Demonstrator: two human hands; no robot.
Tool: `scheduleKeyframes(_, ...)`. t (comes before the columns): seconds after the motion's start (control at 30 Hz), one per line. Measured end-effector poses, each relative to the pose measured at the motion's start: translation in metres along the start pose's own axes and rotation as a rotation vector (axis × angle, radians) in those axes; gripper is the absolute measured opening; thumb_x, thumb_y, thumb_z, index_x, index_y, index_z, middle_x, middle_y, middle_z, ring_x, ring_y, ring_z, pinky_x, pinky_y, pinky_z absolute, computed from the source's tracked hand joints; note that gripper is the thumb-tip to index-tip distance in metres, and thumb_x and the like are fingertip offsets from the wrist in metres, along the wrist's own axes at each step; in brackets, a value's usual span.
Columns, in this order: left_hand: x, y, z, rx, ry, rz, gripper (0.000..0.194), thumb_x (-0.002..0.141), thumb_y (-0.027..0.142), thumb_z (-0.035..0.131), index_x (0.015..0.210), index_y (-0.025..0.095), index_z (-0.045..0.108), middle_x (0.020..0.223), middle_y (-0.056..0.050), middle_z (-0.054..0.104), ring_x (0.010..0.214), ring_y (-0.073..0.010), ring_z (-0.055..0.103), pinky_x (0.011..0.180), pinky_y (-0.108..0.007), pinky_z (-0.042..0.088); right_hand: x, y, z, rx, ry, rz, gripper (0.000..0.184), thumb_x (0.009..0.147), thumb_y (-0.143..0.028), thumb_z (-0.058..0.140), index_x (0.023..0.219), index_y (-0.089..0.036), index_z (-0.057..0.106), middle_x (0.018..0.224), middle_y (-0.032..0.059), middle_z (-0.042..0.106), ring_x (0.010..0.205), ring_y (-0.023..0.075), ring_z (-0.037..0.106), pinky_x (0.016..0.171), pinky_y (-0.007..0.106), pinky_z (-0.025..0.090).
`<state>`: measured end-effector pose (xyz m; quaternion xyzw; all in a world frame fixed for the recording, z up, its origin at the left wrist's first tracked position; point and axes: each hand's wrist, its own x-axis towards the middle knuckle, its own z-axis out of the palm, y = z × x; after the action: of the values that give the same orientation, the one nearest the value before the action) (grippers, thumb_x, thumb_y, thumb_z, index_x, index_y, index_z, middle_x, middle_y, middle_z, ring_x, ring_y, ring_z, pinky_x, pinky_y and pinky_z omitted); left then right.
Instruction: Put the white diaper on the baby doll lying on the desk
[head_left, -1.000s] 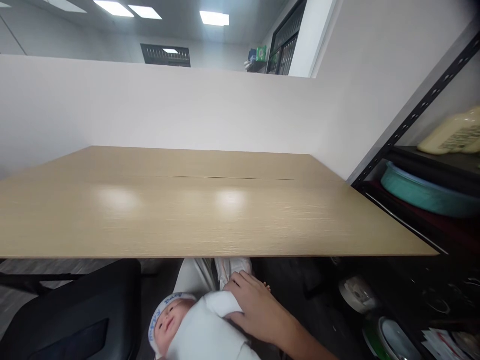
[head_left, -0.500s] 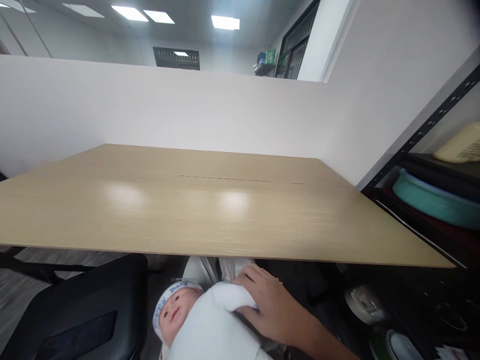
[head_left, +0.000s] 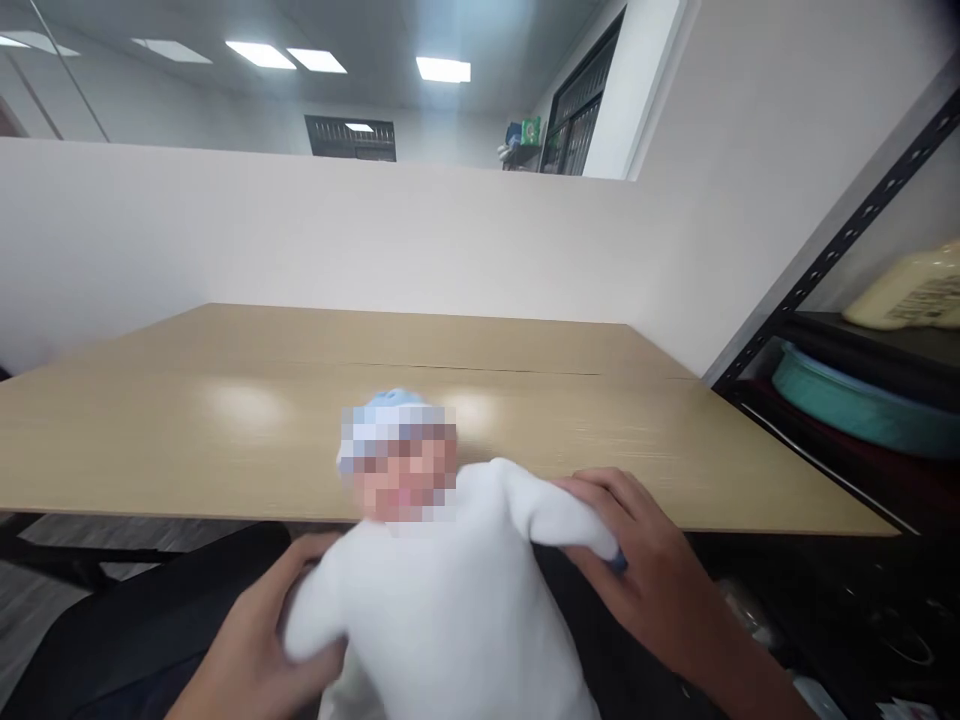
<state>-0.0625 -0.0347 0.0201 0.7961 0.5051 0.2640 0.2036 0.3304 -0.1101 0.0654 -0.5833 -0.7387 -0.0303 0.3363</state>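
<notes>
A baby doll [head_left: 457, 600] in a white long-sleeved top is held upright in front of me, facing my way. On its head is a white and light-blue cap [head_left: 394, 400]; its face is blurred. My left hand [head_left: 262, 630] is wrapped round the doll's sleeve on the left. The other sleeve, with a small dark-blue bit at its end, is in the grip of my right hand [head_left: 637, 560]. The doll's head and shoulders overlap the front edge of the wooden table [head_left: 187, 430]. Its lower body runs out of the bottom of the view.
A black chair [head_left: 165, 620] stands below the table at the left. At the right, a black metal shelf holds a teal basin [head_left: 862, 405] and a cream-coloured bottle [head_left: 911, 290]. A white wall [head_left: 405, 240] rises behind the table.
The doll has risen from low by my lap, where it lay tilted, to upright at the table edge. My left hand has come into view, gripping a sleeve.
</notes>
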Motion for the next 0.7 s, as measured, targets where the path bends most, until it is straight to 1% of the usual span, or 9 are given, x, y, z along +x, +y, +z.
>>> scheduleKeyframes(0.03,0.016,0.004,-0.003,-0.058,-0.031,0.007,0.056,0.078,0.030,0.069,0.134,0.029,0.063,0.121,-0.001,0.078,0.100,-0.0273,0.076,0.088,-0.037,0.064,0.005,0.008,0.006,0.001,0.009,0.029,0.031,0.107,-0.033,0.057,0.138,-0.031,0.062,0.129,0.0116,0.066,0.120,0.0320,0.065,0.101,0.049,0.058)
scheduleKeyframes(0.1,0.053,0.010,-0.005,-0.137,-0.100,0.006,0.055,0.077,0.028,0.066,0.132,0.027,0.062,0.118,-0.001,0.079,0.100,-0.0256,0.076,0.087,-0.033,0.060,0.013,0.026,0.020,0.009,0.010,0.086,0.028,0.107,-0.033,0.057,0.133,-0.028,0.064,0.127,0.0114,0.067,0.118,0.0319,0.065,0.101,0.050,0.057)
scheduleKeyframes(0.2,0.102,0.009,0.001,-0.126,-0.176,0.006,0.049,0.078,0.032,0.067,0.127,0.025,0.065,0.116,-0.001,0.080,0.100,-0.0251,0.074,0.083,-0.029,0.057,0.021,0.051,0.044,0.012,-0.022,0.153,0.025,0.105,-0.034,0.057,0.127,-0.026,0.067,0.123,0.0104,0.069,0.114,0.0311,0.065,0.096,0.048,0.058)
scheduleKeyframes(0.27,0.124,0.003,0.008,-0.090,-0.205,0.015,0.048,0.078,0.035,0.069,0.125,0.023,0.068,0.115,-0.001,0.080,0.099,-0.0259,0.074,0.081,-0.029,0.055,0.024,0.065,0.060,0.011,-0.034,0.182,0.025,0.106,-0.036,0.057,0.125,-0.025,0.068,0.121,0.0101,0.069,0.112,0.0306,0.066,0.096,0.047,0.057)
scheduleKeyframes(0.37,0.144,-0.008,0.016,-0.020,-0.210,0.049,0.046,0.078,0.036,0.068,0.122,0.023,0.070,0.115,-0.003,0.080,0.099,-0.0273,0.074,0.082,-0.030,0.055,0.025,0.081,0.078,0.036,-0.042,0.208,0.026,0.108,-0.039,0.055,0.125,-0.024,0.067,0.122,0.0111,0.069,0.113,0.0306,0.065,0.098,0.048,0.056)
scheduleKeyframes(0.5,0.164,-0.017,0.021,0.089,-0.185,0.096,0.043,0.086,0.042,0.064,0.126,0.024,0.069,0.118,-0.004,0.080,0.102,-0.0279,0.074,0.082,-0.031,0.054,0.030,0.096,0.098,0.068,-0.063,0.244,0.030,0.110,-0.046,0.053,0.128,-0.026,0.065,0.124,0.0105,0.068,0.112,0.0304,0.066,0.096,0.047,0.057)
scheduleKeyframes(0.57,0.175,-0.020,0.024,0.142,-0.173,0.115,0.042,0.090,0.043,0.061,0.127,0.025,0.067,0.119,-0.005,0.079,0.101,-0.0279,0.074,0.081,-0.032,0.053,0.037,0.103,0.107,0.066,-0.057,0.257,0.032,0.111,-0.048,0.051,0.130,-0.027,0.065,0.124,0.0100,0.069,0.111,0.0305,0.067,0.095,0.047,0.057)
scheduleKeyframes(0.7,0.204,-0.029,0.032,0.246,-0.174,0.169,0.042,0.092,0.042,0.058,0.130,0.025,0.064,0.114,-0.006,0.078,0.100,-0.0304,0.073,0.080,-0.035,0.051,0.058,0.121,0.124,0.054,-0.054,0.249,0.036,0.113,-0.052,0.048,0.137,-0.030,0.063,0.124,0.0082,0.071,0.116,0.0307,0.066,0.100,0.048,0.056)
